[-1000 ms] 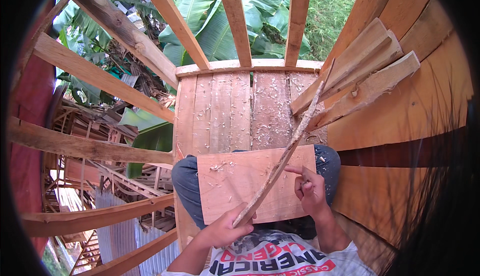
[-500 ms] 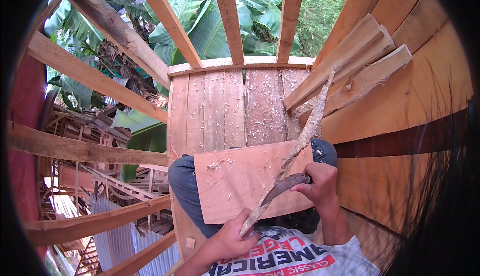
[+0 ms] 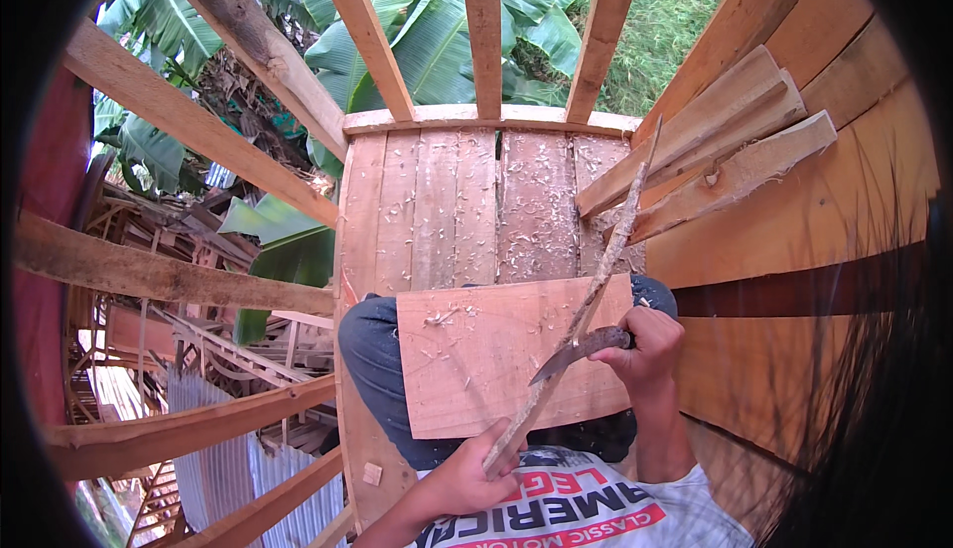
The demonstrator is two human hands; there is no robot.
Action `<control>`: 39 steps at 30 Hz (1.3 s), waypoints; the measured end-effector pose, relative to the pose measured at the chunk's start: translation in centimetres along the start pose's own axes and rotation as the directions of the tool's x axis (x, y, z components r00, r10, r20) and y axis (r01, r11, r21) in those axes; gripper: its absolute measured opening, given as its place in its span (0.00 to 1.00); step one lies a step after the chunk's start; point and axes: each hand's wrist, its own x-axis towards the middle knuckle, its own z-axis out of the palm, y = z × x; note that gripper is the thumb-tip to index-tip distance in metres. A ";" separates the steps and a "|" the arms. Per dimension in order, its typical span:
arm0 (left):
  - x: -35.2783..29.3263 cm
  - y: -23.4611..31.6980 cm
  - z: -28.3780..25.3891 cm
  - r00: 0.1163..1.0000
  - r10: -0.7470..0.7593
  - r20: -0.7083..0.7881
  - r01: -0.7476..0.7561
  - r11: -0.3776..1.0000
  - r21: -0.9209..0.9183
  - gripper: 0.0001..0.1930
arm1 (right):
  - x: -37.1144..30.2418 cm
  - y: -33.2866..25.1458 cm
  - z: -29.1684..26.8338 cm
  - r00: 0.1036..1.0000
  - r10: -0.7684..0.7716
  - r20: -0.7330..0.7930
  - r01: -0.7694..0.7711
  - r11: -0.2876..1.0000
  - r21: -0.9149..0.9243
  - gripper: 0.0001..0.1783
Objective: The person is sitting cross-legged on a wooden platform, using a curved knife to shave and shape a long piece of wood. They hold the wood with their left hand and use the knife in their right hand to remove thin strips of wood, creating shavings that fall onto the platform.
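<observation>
A long, rough wooden stick (image 3: 613,250) slants up and away to the right, tapering to a thin tip. My left hand (image 3: 472,476) is closed around its near end, close to my shirt. In my right hand (image 3: 650,349) is the handle of a knife with a curved dark blade (image 3: 568,354). The blade lies across the stick and appears to touch it, in its nearer half. Beneath both, a flat wooden board (image 3: 467,349) rests over my legs, with a few pale shavings on it. My fingers hide most of the knife handle.
Pale shavings litter the plank floor (image 3: 427,210). Rough timber offcuts (image 3: 725,176) lean by the plank wall (image 3: 784,210) on the right, near the stick's tip. Wooden slats (image 3: 179,275) rail the left and far sides, with banana leaves (image 3: 427,52) beyond. A small wood block (image 3: 372,474) lies at lower left.
The knife blade sits slightly farther up the stick, away from my left hand. The stick looks narrower, as if turned a little. The whole view has shifted slightly.
</observation>
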 end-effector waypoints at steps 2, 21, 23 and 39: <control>0.0 0.1 -0.1 1.000 -0.001 0.016 0.002 0.999 -0.032 0.19 | 0.1 0.1 0.4 1.000 -0.005 -0.026 0.006 1.000 0.021 0.39; -0.3 0.2 -0.6 0.981 -0.184 0.059 0.193 0.930 -0.313 0.18 | 0.4 -1.0 0.8 0.988 0.057 0.141 -0.055 0.998 -0.018 0.36; -0.1 -0.1 -0.5 0.985 -0.134 0.109 0.157 0.956 -0.246 0.18 | 0.6 0.4 1.0 0.993 0.119 0.026 -0.119 0.993 -0.019 0.37; 1.1 1.5 -0.2 0.969 -0.236 -0.069 0.219 0.957 -0.189 0.18 | -1.8 -1.4 1.6 0.957 0.117 0.264 -0.160 0.976 0.148 0.34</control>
